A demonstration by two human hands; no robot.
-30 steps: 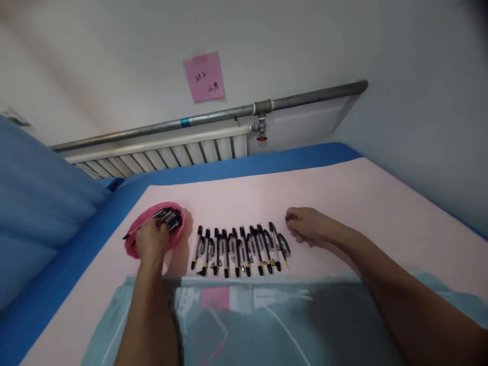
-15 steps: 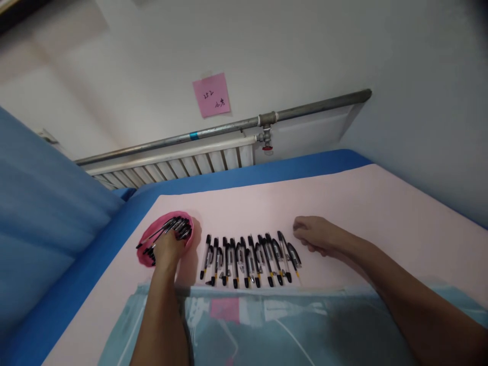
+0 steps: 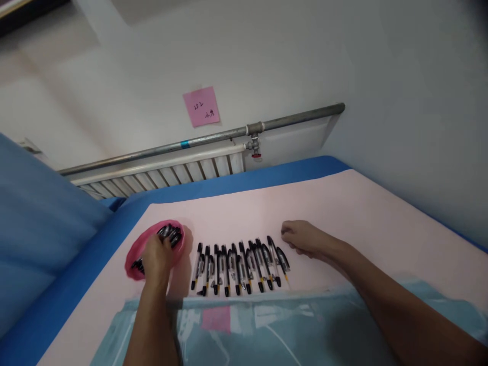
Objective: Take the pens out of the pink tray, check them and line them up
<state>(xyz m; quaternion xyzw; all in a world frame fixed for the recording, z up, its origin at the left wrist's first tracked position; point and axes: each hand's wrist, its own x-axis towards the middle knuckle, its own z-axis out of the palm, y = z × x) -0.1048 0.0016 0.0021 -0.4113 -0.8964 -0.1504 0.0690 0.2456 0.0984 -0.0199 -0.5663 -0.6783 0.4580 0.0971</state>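
Observation:
My left hand [image 3: 156, 256] reaches into a pink basket [image 3: 133, 244], its fingers curled round black pens [image 3: 170, 234] that show beyond the thumb. How many of them are in its grip is hidden. To the right of the basket, a row of several clear-barrelled pens with black ends [image 3: 238, 267] lies side by side on the pink surface, with separate caps and small parts among them. Beyond the right end of that row, my right hand [image 3: 301, 236] is closed just over the surface. Whatever its fingers may hold is out of sight.
A pink sheet [image 3: 320, 198] covers the blue-edged table [image 3: 244, 178]. A light blue cloth [image 3: 290, 325] lies along the near side. Behind stand a white radiator [image 3: 171, 175] and a metal pipe [image 3: 217, 138]. A blue curtain [image 3: 23, 218] hangs on the left.
The whole view has shifted slightly. My left hand has moved within the basket, and the pens there now bunch more tightly near its fingers. My right hand stays closed beside the row.

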